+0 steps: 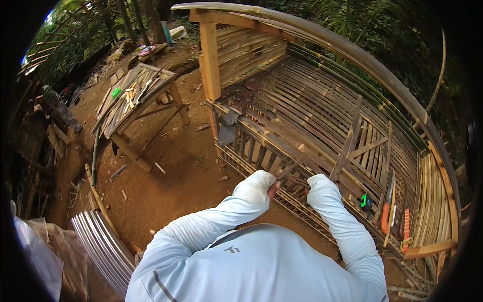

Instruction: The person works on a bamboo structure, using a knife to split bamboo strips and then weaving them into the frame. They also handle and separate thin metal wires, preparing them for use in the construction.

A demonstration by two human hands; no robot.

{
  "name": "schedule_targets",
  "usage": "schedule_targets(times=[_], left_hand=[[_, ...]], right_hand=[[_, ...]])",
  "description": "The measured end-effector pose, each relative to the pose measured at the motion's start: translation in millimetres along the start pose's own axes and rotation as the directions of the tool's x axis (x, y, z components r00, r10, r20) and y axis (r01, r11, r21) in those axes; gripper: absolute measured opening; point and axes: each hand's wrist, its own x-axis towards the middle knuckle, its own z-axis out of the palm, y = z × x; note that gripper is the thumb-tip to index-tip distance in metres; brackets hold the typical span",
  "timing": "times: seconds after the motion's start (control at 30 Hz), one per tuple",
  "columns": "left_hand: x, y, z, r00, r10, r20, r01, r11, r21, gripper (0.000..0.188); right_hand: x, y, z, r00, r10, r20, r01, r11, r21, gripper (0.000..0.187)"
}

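My left hand is closed, mostly hidden by a pale blue sleeve, at the front edge of a slatted bamboo platform. My right hand is closed a little to its right, only a sliver of it showing past the cuff. Between them runs a thin dark piece, its kind too small to tell; both hands seem to grip it. To the right on the slats lie a green and black tape measure, a handsaw with an orange handle and a red-orange handled tool.
A wooden frame with a curved top rail surrounds the platform. A grey object hangs at its front left edge. Leftward stands a bamboo table bearing loose strips and a green round item. Corrugated metal lies lower left.
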Motion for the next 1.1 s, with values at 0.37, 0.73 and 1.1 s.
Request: schedule_targets(times=[0.37, 0.73, 1.1], left_hand=[[6, -24, -6, 0.932, -0.243, 0.268, 0.359, 0.518, -0.777, 0.037], [0, -36, 32, 0.987, 0.062, 0.146, -0.009, 0.941, -0.337, 0.02], [31, -38, 13, 0.837, 0.133, 0.53, 0.464, 0.34, -0.818, 0.032]], right_hand=[[-94, -31, -39, 0.916, -0.395, 0.076, 0.315, 0.821, 0.476, 0.022], [-69, 5, -32, 0.987, -0.151, 0.056, 0.145, 0.986, 0.086, 0.013], [-118, 4, -32, 0.941, -0.338, -0.001, 0.267, 0.742, 0.615, 0.017]])
